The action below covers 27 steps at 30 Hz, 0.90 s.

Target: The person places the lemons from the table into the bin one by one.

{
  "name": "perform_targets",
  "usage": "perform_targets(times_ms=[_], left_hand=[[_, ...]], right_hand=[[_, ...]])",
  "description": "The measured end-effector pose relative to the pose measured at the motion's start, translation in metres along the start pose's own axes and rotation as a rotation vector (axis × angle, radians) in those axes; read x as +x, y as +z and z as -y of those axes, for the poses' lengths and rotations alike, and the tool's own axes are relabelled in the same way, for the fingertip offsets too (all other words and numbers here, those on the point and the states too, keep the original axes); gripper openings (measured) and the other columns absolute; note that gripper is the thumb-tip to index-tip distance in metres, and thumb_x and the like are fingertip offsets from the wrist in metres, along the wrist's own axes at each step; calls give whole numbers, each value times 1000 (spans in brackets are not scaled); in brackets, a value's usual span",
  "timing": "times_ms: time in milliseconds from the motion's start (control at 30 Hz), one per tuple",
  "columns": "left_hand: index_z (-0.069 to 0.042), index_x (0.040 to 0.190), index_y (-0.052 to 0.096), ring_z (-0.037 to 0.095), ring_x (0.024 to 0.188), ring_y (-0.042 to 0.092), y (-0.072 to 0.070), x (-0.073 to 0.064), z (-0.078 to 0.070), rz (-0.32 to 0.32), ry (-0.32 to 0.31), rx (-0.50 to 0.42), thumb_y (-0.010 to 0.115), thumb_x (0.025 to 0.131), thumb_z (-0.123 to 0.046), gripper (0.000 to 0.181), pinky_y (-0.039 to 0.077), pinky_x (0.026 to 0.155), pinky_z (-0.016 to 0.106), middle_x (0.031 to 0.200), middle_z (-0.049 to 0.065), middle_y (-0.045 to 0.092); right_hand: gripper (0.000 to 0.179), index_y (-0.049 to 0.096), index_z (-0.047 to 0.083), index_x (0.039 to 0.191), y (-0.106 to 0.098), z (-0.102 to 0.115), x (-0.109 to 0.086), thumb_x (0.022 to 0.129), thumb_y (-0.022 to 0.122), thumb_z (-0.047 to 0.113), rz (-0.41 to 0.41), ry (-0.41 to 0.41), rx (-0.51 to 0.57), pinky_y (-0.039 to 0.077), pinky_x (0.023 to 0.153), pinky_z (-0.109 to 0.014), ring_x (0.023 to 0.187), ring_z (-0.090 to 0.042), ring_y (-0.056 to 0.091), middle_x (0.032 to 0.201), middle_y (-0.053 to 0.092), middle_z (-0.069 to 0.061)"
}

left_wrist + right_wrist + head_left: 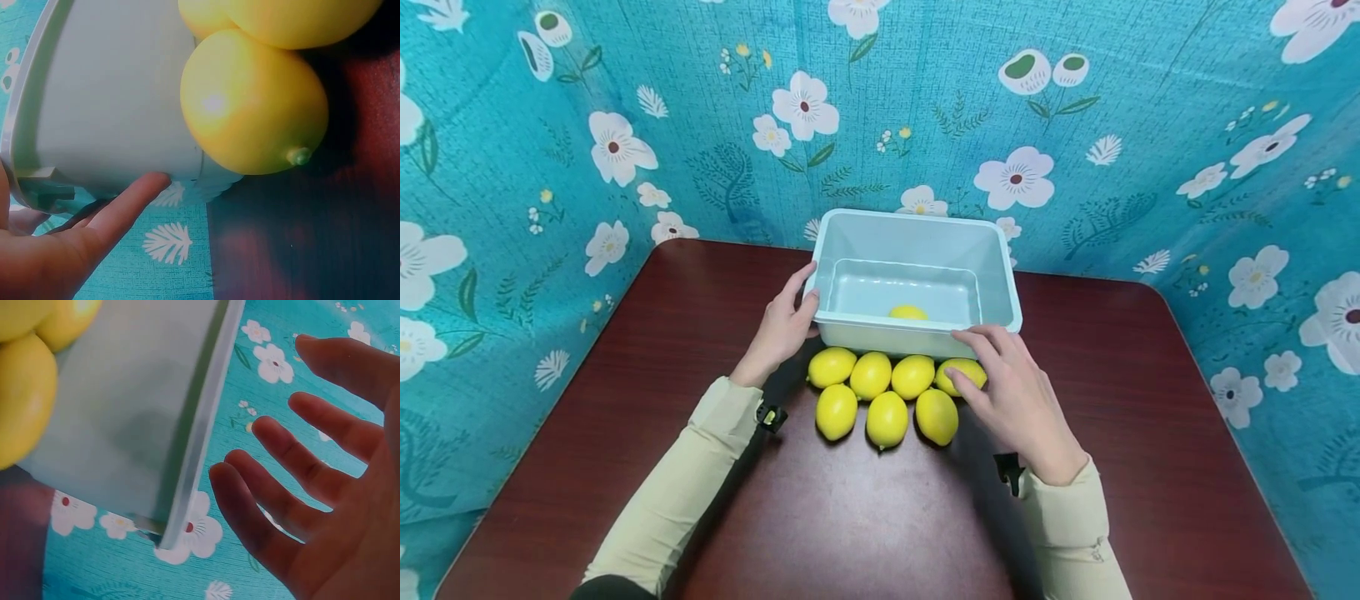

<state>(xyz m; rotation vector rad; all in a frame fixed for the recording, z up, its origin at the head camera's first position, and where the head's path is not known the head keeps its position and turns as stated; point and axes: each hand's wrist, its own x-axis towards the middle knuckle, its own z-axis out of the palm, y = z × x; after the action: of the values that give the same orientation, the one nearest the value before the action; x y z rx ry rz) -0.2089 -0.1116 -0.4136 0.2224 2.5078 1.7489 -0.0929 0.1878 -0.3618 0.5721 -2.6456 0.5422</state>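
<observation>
A light blue plastic bin [895,333] stands toward the back of the table, with one lemon [908,312] inside near its front wall. My left hand [781,323] holds the bin's left side, thumb at the rim and other fingers along the outer wall; in the left wrist view, one finger [134,199] lies along that wall. Over the bin's front right corner hovers my right hand [1018,392], fingers loosely spread and holding nothing. Its thumb overlaps the rightmost lemon [964,372] in the head view. In the right wrist view, the fingers [294,450] are apart from the rim.
Several lemons [887,419] lie in two rows on the dark red-brown table [880,517], the back row close against the bin's front. A turquoise floral cloth [895,100] hangs behind the table and at both sides.
</observation>
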Motion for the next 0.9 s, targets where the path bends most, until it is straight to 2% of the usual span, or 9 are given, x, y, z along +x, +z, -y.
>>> perform_targets(times_ms=[333,600,900], left_hand=[[-33,153,24,37,121,57,0,-1,-3,3,-14,-3,41,103,-32,52,56,82,51,157,8,30],[-33,153,24,37,121,56,0,-1,-3,-4,-14,-3,40,103,-31,52,55,83,52,156,9,31],[-31,153,24,39,122,55,1,-1,-1,-7,-11,-8,40,103,-31,53,55,82,54,157,10,30]], right_hand=[[43,60,13,127,17,0,-12,88,68,29,88,69,14,51,63,-39,105,-24,51,125,55,-3],[43,60,14,126,33,0,-21,88,69,29,124,73,28,47,59,-32,103,-22,51,124,55,-2],[41,61,15,125,53,1,-29,87,71,27,183,106,20,54,66,-41,115,-23,49,124,54,-2]])
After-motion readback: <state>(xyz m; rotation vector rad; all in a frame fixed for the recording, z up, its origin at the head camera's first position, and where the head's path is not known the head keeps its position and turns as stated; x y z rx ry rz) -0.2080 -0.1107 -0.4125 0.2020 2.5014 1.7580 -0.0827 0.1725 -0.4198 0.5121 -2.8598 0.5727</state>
